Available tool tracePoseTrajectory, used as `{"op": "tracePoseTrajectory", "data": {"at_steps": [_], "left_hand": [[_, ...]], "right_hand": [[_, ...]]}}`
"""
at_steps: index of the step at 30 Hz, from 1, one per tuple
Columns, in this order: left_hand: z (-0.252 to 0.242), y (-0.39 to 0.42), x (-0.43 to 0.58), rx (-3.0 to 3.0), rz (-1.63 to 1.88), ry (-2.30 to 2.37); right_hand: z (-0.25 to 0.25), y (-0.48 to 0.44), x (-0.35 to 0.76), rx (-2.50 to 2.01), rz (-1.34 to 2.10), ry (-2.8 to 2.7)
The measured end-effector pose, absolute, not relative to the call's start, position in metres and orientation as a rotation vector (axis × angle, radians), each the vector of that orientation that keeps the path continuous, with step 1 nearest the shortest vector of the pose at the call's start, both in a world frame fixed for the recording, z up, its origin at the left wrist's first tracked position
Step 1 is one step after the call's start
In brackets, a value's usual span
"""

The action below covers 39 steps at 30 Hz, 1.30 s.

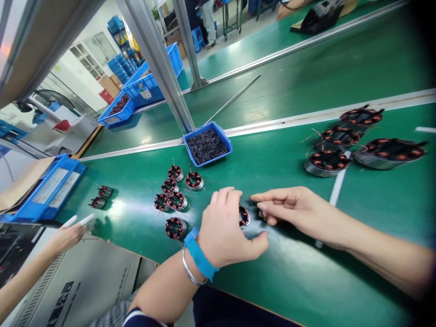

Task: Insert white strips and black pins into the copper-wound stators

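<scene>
Head view: two bare hands are working close together over a green table (272,154).
Left hand (226,229): it is wearing a blue wristband (200,256) and curving over a motor stator (244,217); its thumb is sticking out wide, and I cannot tell if the fingers are gripping.
Stator in work: it is sitting between both hands, mostly hiding behind the left one.
Right hand (260,205): its thumb and fingers are bending close, just beside that stator; I cannot tell if they are pinching something.
Blue tray (229,146): it is holding many thin black pieces (206,146).
Other stators: six (176,228) are standing left of the hands, four (390,153) right.
Co-worker's hand (70,237): it is reaching near two more stators (98,202).
</scene>
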<state>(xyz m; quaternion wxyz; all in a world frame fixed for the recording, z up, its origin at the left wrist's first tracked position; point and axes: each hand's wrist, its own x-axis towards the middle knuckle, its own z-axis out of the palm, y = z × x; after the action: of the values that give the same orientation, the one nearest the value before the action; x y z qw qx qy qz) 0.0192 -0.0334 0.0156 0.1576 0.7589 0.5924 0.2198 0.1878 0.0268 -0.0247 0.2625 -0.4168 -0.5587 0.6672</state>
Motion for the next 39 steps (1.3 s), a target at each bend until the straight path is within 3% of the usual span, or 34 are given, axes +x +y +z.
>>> {"op": "tracePoseTrajectory", "data": {"at_steps": [4, 9, 11, 14, 20, 24, 31, 39], "left_hand": [[0.028, -0.037, 0.013, 2.186, 0.227, 1.900], [0.026, -0.035, 0.008, 2.296, 0.073, 1.790], [0.025, -0.033, 0.007, 2.342, 0.082, 1.753], [0.025, -0.031, 0.005, 2.389, 0.069, 1.706], [0.025, -0.030, 0.004, 2.438, 0.054, 1.658], [0.026, -0.030, 0.005, 2.376, 0.073, 1.698], [0.031, -0.034, 0.001, 2.389, 0.259, 1.599], [0.032, -0.041, 0.010, 2.577, 0.042, 1.594]], "right_hand": [[-0.024, 0.019, 0.182, -1.052, 1.701, -1.684], [-0.029, 0.007, 0.183, -0.667, 0.731, -2.335], [-0.024, 0.009, 0.179, -0.631, 0.528, -2.443], [-0.008, 0.015, 0.168, -0.847, 0.617, -2.514], [0.003, 0.035, 0.156, -1.230, 1.405, -2.311], [-0.012, 0.043, 0.170, -1.166, 1.788, -1.974], [-0.020, 0.022, 0.201, -1.117, 1.603, -1.847], [-0.020, 0.010, 0.191, -0.989, 1.240, -2.079]]}}
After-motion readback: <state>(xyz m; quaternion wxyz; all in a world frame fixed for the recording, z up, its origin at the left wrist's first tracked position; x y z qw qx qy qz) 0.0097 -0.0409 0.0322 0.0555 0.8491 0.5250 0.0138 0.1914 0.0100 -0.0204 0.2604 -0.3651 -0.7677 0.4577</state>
